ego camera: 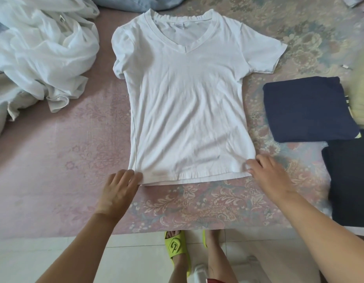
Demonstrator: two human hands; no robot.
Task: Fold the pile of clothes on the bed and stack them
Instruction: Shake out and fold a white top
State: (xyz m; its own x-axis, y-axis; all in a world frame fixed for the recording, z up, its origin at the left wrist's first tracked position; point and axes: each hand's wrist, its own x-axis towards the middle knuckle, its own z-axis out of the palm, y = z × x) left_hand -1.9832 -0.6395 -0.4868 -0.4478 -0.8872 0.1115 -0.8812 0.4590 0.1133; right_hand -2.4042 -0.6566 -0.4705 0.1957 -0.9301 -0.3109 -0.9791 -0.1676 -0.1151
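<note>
A white V-neck T-shirt [185, 99] lies spread flat on the bed, collar away from me, hem toward me. My left hand [117, 188] lies with straight fingers at the hem's left corner, its fingertips touching the cloth. At the hem's right corner my right hand [269, 174] rests, fingers extended onto the edge of the fabric. Neither hand grips the shirt. To the right lie two folded dark garments: a navy one [307, 109] and a darker one [350, 180] closer to me.
A heap of unfolded white clothes [42, 56] sits at the left on the pink floral bedspread [54, 160]. Bluish fabric [136, 3] lies at the top. The bed's near edge runs just below my hands, with my feet in green slippers [177, 248] on the tiled floor.
</note>
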